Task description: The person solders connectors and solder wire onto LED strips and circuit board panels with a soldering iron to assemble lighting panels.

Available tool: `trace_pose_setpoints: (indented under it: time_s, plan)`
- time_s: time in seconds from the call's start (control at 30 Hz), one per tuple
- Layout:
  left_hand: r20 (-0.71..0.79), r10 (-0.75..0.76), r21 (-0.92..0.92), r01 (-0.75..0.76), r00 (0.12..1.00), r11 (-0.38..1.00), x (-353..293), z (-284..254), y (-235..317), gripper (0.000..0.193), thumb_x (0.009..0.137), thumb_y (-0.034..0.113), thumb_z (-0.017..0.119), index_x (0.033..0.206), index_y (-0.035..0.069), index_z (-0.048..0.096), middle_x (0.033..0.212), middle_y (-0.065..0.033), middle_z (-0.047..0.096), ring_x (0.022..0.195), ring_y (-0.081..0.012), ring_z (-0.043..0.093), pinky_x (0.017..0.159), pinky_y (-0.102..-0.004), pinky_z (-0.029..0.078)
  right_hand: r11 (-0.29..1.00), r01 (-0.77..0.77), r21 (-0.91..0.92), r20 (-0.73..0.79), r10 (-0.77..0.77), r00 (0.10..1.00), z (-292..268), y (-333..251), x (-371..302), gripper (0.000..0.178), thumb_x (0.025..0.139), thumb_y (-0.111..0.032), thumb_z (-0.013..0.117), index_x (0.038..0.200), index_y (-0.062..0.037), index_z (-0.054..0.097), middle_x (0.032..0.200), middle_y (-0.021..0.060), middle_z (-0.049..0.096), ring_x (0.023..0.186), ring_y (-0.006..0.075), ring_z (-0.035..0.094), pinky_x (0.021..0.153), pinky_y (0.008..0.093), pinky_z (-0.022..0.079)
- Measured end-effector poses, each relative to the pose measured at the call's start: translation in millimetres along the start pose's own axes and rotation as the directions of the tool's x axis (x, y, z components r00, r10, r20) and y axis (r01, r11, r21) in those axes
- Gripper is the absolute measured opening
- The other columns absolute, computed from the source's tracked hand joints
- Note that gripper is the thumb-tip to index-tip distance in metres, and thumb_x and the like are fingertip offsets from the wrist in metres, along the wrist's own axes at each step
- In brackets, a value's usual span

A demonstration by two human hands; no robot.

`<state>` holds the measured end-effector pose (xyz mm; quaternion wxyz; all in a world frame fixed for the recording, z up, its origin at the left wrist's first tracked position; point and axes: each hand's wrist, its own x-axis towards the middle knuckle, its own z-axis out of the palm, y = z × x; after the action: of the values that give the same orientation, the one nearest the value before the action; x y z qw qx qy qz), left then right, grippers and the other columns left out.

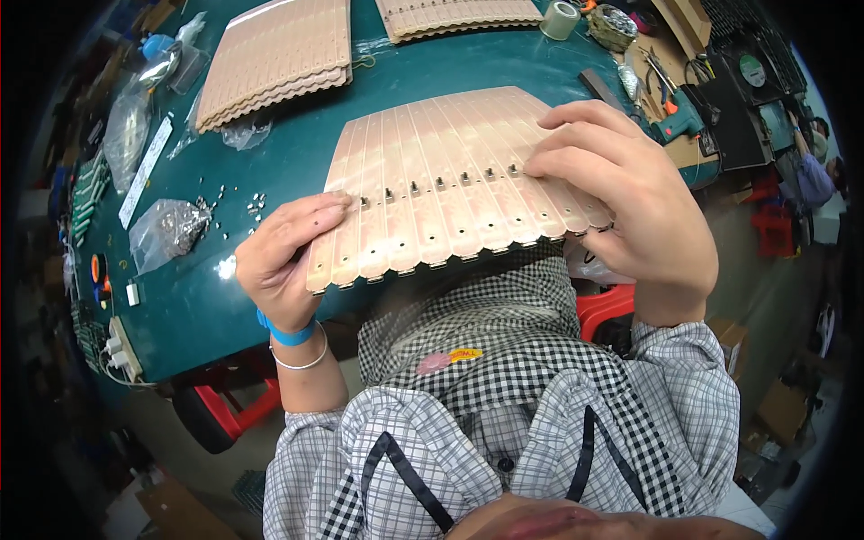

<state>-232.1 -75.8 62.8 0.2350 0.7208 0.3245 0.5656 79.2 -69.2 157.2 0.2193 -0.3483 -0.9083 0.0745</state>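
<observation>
Fingers of the left hand: bent, close together, gripping the left edge of the slatted panel; tips on its upper face, near the end of a row of studs. Thumb position there: cannot tell. Right hand: fingers spread over the right edge, 1 tip just beside the rightmost visible stud; thumb at the near right corner. Panel pinched between.

Panel location: held in front of the body, at the near side of the green table. Near edge scalloped, reaching over the checked apron; 7 studs visible. Far edge between the hands, untouched; whether it rests on the table, cannot tell.

Open room: green surface runs between the far edge and 2 panel stacks, 1 at the far left, 1 at the far middle. Left of the left hand: loose metal bits, then a clear bag of metal parts, then a white strip nearer the table's left edge. Beyond the right hand, close to its knuckles: green drill. Tape roll farther off.
</observation>
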Motion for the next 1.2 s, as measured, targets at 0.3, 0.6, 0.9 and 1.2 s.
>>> trace_pose_setpoints:
  time_s: [0.3,0.6,0.9,1.2]
  plan:
    - [0.010,-0.007,-0.027,0.007,1.000,1.000,-2,1,-2,0.021,0.073,-0.008,0.070,0.094,-0.005,0.072,0.093,-0.0208,0.072,0.087,-0.0295,0.071,0.079,-0.0338,0.057,0.998,0.047,-0.052,0.055,-0.044,0.997,1,0,2,0.036,0.059,-0.003,0.067,0.095,0.0018,0.065,0.094,0.0139,0.064,0.107,0.0368,0.060,0.092,0.0470,0.047]
    - [0.010,0.010,0.005,-0.010,1.000,1.000,-1,1,-4,0.022,0.075,0.000,0.072,0.096,-0.007,0.071,0.095,-0.0231,0.071,0.088,-0.0308,0.071,0.081,-0.0336,0.055,0.999,-0.033,-0.027,-0.051,0.031,0.998,-24,13,-16,0.069,0.058,-0.033,0.080,0.117,-0.0001,0.062,0.117,0.0144,0.064,0.123,0.0386,0.053,0.104,0.0503,0.040]
    - [0.032,-0.004,0.036,0.003,0.999,0.999,-6,-6,-7,0.026,0.082,0.011,0.071,0.101,-0.006,0.069,0.100,-0.0228,0.070,0.094,-0.0322,0.069,0.088,-0.0390,0.052,0.992,-0.105,0.070,-0.230,0.119,0.966,1,33,-47,0.048,0.057,-0.007,0.083,0.103,-0.0063,0.066,0.109,0.0093,0.064,0.109,0.0297,0.060,0.093,0.0398,0.049]
    - [-0.036,-0.018,0.057,0.020,0.999,0.998,-12,-5,-7,0.032,0.085,0.019,0.072,0.105,-0.006,0.068,0.104,-0.0238,0.069,0.098,-0.0328,0.069,0.089,-0.0398,0.053,0.995,-0.092,0.037,-0.255,0.099,0.962,6,28,-40,0.036,0.056,0.006,0.066,0.091,-0.0004,0.066,0.093,0.0105,0.066,0.103,0.0328,0.062,0.088,0.0401,0.049]
